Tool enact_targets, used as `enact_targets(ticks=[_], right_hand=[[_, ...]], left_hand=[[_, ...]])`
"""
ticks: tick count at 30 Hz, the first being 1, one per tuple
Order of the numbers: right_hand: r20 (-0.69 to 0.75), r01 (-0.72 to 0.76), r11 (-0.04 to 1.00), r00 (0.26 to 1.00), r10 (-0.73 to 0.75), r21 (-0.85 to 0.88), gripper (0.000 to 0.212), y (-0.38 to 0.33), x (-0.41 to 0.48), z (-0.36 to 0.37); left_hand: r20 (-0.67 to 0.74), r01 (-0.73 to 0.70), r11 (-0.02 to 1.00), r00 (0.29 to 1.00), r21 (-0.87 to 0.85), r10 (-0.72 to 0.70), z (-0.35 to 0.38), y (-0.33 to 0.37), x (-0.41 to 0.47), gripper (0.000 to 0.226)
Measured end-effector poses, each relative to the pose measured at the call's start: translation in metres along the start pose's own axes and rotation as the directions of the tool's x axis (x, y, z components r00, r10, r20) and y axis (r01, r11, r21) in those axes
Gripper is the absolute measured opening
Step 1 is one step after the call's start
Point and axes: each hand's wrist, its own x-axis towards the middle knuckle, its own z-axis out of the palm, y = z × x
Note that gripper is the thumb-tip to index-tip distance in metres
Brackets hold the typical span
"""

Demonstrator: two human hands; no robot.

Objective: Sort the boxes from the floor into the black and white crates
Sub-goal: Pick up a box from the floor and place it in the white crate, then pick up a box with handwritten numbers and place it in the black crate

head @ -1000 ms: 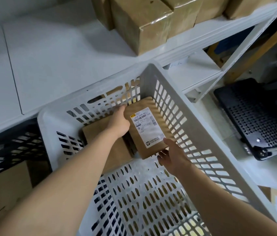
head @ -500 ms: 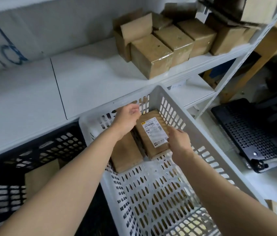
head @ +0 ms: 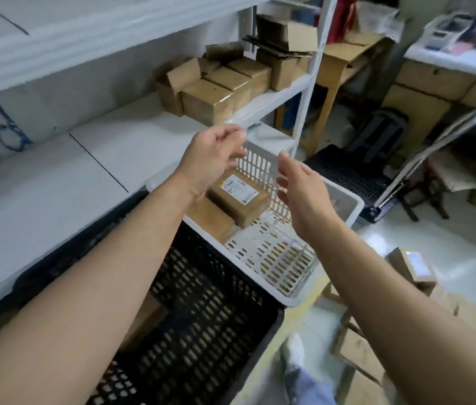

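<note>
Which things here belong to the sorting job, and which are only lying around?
Job: white crate, black crate, labelled box and plain box inside the white crate, floor boxes.

Lying about: shelf boxes, wooden table, black cart.

Looks like a stockroom or parcel back room: white metal shelving [head: 271, 97] loaded with taped cardboard boxes [head: 207, 103], a black crate [head: 216, 302] and white crate [head: 346, 200] below, more shipping boxes [head: 353, 349] piled on the floor [head: 406, 244].
</note>
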Motion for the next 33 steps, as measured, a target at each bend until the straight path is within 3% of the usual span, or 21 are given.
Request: enact_targets(ticks=[3, 8, 10, 16, 21, 24, 28, 33], right_hand=[[-0.170, 0.076, 0.997, 0.983, -0.071, 0.023, 0.027, -0.002, -0.042, -0.048], [-0.467, 0.110, 0.992, 0.882, -0.070, 0.060, 0.037, 0.000, -0.110, -0.150], [-0.570, 0.097, 0.994, 0.820, -0.050, 0.052, 0.043, 0.005, -0.142, -0.190], [-0.761, 0.038, 0.996, 0.647, 0.041, 0.087, 0.030, 0.037, -0.240, -0.285], [-0.815, -0.013, 0.988, 0.564, 0.134, 0.153, 0.029, 0.077, -0.309, -0.336], [-0.785, -0.065, 0.977, 0.586, 0.201, 0.202, 0.035, 0.103, -0.336, -0.355], [-0.715, -0.125, 0.953, 0.636, 0.290, 0.275, 0.026, 0.140, -0.360, -0.374], [-0.684, -0.236, 0.935, 0.638, 0.353, 0.263, 0.040, 0.179, -0.370, -0.390]], left_hand=[[0.131, -0.015, 0.999, 0.991, -0.046, 0.021, 0.042, 0.016, -0.027, 0.016], [0.368, 0.006, 0.994, 0.929, -0.110, 0.036, 0.138, 0.026, -0.074, 0.015], [0.452, 0.012, 0.991, 0.890, -0.130, 0.048, 0.176, 0.026, -0.094, 0.015], [0.668, 0.044, 0.992, 0.743, -0.119, 0.047, 0.282, 0.021, -0.164, 0.020], [0.752, 0.073, 0.994, 0.659, -0.080, 0.012, 0.345, 0.009, -0.227, 0.025], [0.742, 0.109, 0.993, 0.669, -0.041, -0.042, 0.365, -0.009, -0.263, 0.027], [0.713, 0.178, 0.984, 0.692, -0.013, -0.116, 0.382, -0.035, -0.304, 0.021], [0.670, 0.225, 0.974, 0.717, 0.037, -0.191, 0.394, -0.069, -0.332, 0.014]])
